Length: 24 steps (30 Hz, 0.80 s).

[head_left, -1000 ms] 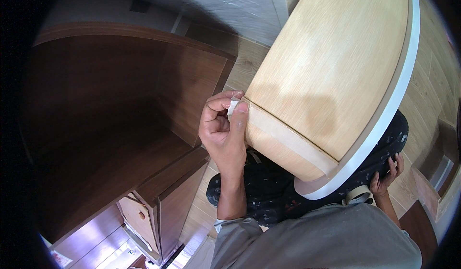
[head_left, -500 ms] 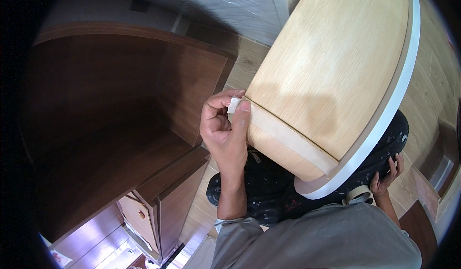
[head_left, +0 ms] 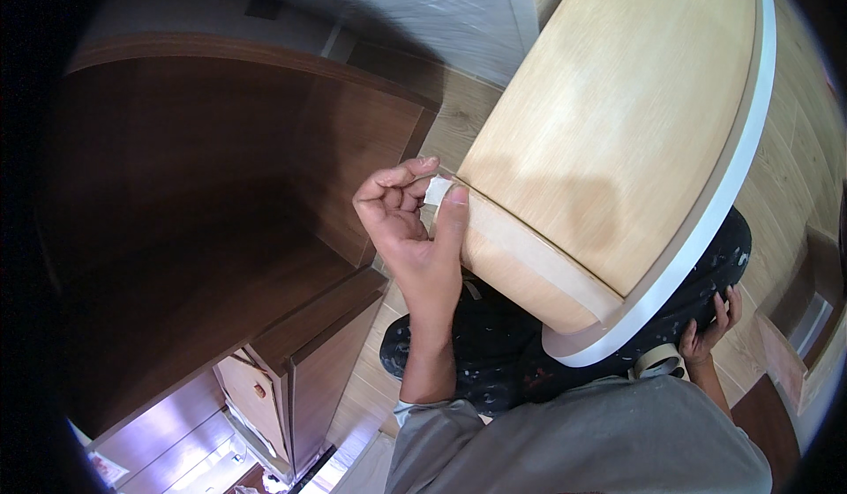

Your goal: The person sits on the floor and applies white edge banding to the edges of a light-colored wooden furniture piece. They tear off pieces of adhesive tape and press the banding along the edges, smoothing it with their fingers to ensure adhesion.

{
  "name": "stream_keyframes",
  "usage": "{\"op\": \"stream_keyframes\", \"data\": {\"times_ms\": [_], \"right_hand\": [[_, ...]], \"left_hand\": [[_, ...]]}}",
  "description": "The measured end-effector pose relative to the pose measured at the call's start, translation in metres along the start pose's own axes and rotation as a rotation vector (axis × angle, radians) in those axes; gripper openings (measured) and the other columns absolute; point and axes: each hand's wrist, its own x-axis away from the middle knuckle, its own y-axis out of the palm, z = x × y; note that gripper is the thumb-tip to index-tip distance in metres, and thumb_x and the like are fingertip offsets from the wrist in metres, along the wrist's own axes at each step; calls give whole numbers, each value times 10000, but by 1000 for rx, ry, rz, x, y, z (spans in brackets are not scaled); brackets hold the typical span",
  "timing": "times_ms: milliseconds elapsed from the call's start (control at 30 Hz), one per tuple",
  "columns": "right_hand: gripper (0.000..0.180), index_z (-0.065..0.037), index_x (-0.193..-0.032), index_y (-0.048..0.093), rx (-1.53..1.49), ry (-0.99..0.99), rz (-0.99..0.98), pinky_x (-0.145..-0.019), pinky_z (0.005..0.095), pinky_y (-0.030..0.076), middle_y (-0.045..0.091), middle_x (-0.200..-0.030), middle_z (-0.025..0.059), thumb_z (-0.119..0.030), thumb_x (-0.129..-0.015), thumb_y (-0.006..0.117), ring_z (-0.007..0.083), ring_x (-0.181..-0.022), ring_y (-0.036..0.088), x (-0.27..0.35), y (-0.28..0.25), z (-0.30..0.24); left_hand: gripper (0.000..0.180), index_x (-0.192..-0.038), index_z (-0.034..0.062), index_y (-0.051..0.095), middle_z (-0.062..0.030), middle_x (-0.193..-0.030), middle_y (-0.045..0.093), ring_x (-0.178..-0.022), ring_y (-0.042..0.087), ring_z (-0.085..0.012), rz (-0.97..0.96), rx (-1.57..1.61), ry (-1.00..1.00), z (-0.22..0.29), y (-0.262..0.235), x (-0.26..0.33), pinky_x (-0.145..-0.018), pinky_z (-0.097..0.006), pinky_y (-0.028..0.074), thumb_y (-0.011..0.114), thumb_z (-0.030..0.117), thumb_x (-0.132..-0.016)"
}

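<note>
Round tabletop [head_left: 618, 132]: pale wood veneer, smooth, matt. Edge banding [head_left: 706, 220]: white, smooth plastic. Masking tape [head_left: 437, 191]: papery, matt. Cabinet [head_left: 221, 229]: dark wood, satin.

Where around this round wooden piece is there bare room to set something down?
The dark brown cabinet top left of the left hand looks bare and broad. The pale floor beyond it is a narrow strip. Crowded: the tape end at the round panel, and below by the right hand.
</note>
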Motion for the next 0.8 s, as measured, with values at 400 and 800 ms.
{"op": "stream_keyframes", "data": {"times_ms": [400,800], "right_hand": [[611,-28,-1502,506,7,3,1,-1264,603,264,416,-1571,258,-377,-1013,617,441,-1533,338,-1,-1,0],[608,-31,-1511,494,5,-7,1,-1258,600,272,405,-1573,253,-392,-1034,602,436,-1528,341,-2,-1,-1]], "left_hand": [[107,-1138,4,635,-87,-1122,702,-1043,632,-117,-64,98,-236,7,-10,-4,-965,-281,491,644,93,-1080],[87,-1113,10,619,-113,-1142,693,-1054,634,-134,-45,130,-188,3,-7,-3,-974,-293,484,645,83,-1074]]}}
